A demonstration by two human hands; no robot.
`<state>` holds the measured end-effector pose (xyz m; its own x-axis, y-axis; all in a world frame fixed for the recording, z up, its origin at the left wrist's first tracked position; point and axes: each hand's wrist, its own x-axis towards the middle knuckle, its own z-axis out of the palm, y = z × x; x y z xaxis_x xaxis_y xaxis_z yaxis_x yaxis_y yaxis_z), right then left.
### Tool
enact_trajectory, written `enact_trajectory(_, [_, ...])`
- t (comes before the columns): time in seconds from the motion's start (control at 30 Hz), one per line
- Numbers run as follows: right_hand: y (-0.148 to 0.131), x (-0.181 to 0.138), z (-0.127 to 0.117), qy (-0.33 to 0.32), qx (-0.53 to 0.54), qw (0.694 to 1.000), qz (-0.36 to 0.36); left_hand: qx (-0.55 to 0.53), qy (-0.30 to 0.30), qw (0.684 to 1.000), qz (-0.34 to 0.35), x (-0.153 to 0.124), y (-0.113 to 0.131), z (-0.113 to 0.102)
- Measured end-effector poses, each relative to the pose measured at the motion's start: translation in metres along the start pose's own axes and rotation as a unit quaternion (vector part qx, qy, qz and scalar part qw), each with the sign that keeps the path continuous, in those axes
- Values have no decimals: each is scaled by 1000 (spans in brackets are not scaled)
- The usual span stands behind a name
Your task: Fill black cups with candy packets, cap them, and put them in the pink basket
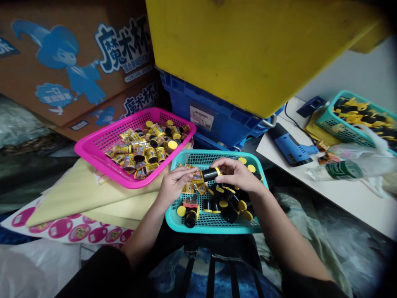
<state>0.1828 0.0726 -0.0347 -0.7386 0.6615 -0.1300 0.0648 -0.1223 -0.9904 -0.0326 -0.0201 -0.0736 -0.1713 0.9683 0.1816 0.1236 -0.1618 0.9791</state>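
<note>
Above a turquoise basket (182, 228), my right hand (238, 176) grips a small black canister (210, 174) by its yellow-capped end. The fingers of my left hand (176, 184) pinch a printed yellow wrapper (197, 177), which meets the canister's other end. Whether the canister is inside the wrapper, I cannot tell. Beneath my hands the basket holds several loose black canisters with yellow caps (231, 207). Flat printed wrappers (188, 188) lie on its left side, and part of its contents is hidden by my hands.
Left of it, a pink basket (89, 145) with several wrapped canisters (150, 154) rests over yellow paper and a sticker sheet (66, 228). Cartons (77, 49) and blue (186, 89) and yellow (248, 45) crates stand behind. At right are a blue heat gun (290, 145), a bottle (344, 169) and another turquoise basket (338, 120).
</note>
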Motion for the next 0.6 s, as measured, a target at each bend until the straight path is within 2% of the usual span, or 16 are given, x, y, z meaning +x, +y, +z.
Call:
enact_trajectory(0.2, [6, -3, 1, 6, -45, 999, -6, -8, -11, 1000, -20, 2, 6, 3])
enact_trajectory(0.3, [7, -2, 4, 32, -111, 993, -36, -36, -35, 994, -99, 2, 12, 6])
enact_trajectory(0.43, [7, -1, 13, 59, -202, 972, -103, -131, -49, 966, -217, 1, 18, 9])
enact_trajectory(0.6, [9, -1, 26, 76, -233, 958, -147, -167, -37, 959, -227, 0, 21, 11])
